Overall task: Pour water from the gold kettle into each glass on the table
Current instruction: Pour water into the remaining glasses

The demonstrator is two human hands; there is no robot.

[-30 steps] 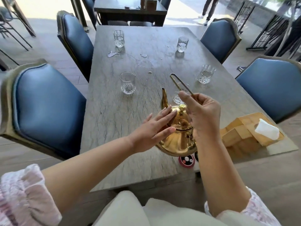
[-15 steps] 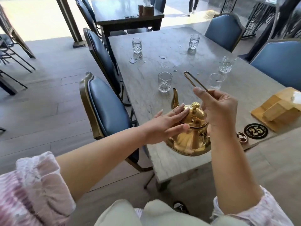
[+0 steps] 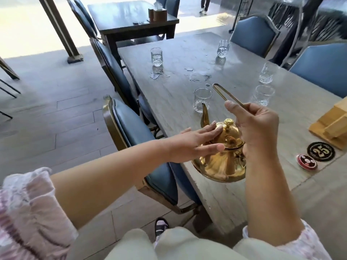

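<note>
The gold kettle (image 3: 219, 160) hangs just above the near edge of the grey table (image 3: 169, 102), spout pointing toward the nearest glass (image 3: 202, 100). My right hand (image 3: 257, 128) is shut on the kettle's thin handle (image 3: 225, 95), which sticks up and away. My left hand (image 3: 195, 143) lies flat with fingers spread against the kettle's lid and side. Several more glasses stand farther off: one near right (image 3: 262, 95), one at right (image 3: 266, 74), one far left (image 3: 156, 56) and one far right (image 3: 223, 48).
Spilled water (image 3: 199, 77) lies on the tabletop between the glasses. A wooden tissue box (image 3: 332, 124) and a round "25" marker (image 3: 320, 152) sit at the right. Blue chairs (image 3: 131, 128) line both sides. A dark table (image 3: 131, 17) stands behind.
The view has swung so the table sits farther right. The kettle and both hands keep the same hold, with the spout now closer to the nearest glass.
</note>
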